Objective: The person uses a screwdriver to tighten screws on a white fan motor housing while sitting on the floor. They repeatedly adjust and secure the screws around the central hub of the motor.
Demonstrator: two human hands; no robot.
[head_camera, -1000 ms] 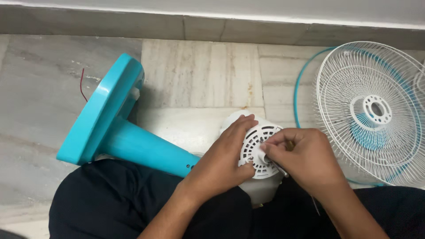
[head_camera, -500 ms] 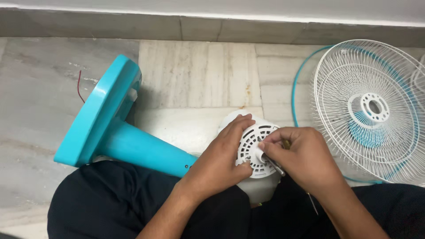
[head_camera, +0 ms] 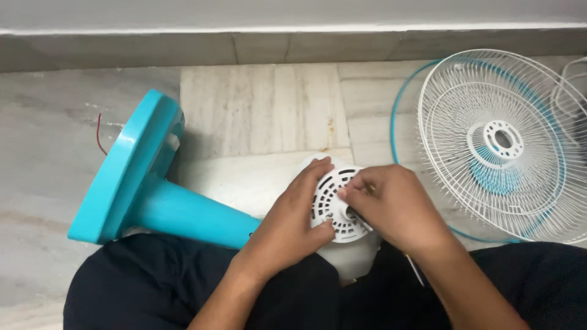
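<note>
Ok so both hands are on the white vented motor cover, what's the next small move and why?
Probably keep the left hand bracing the white vented cover and work the thin dark tool under the right hand at the cover's centre. The tool tip already sits there, and the teal fan stand lies across the lap, so it could roll.

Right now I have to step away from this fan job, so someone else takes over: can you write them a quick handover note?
Left hand: wrapped around the white vented motor housing, steadying it on the lap.
Right hand: fingertips at the housing's centre, holding a thin dark tool; its tip is hidden.
The fan lies on its side, turquoise base and stem to the left.
Done: wire grille and turquoise ring are off, lying on the floor to the right.
Left: the housing is still on the fan.
</note>
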